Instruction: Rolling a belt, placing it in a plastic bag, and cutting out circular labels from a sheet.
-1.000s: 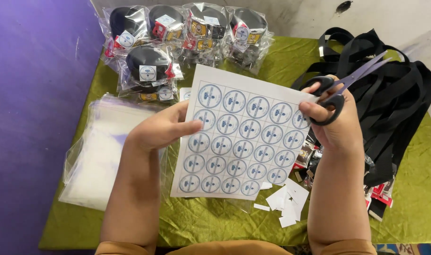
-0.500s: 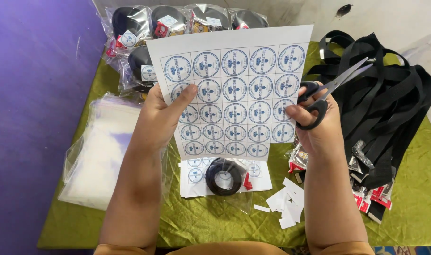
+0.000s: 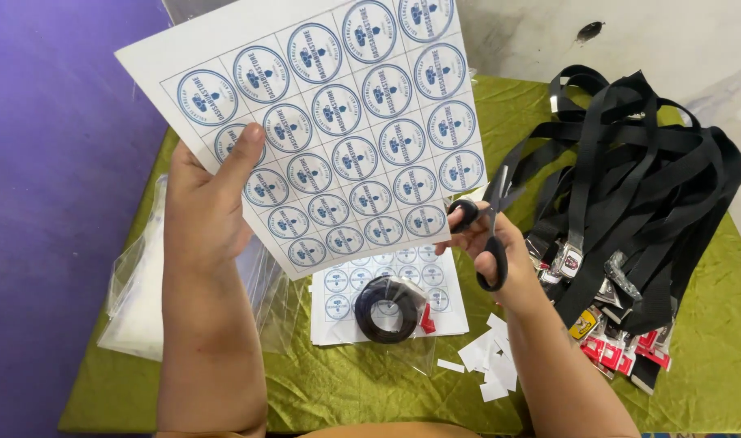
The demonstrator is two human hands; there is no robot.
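My left hand (image 3: 204, 207) grips the sticker sheet (image 3: 322, 122) by its left edge, tilted up across the upper middle of the frame. My right hand (image 3: 488, 251) clasps the scissors (image 3: 488, 235), blades pointing up at the sheet's lower right corner.

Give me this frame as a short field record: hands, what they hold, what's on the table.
left hand: holds up sticker sheet by its left edge, thumb on the printed side
sticker sheet: white, rows of round blue-ringed labels, raised off the table
right hand: grip on black scissors, blades up at the sheet's right edge
table: green cloth
under the sheet: second label sheet with a bagged black ring on it
right: pile of black straps
near right wrist: white paper scraps
left: clear plastic bags
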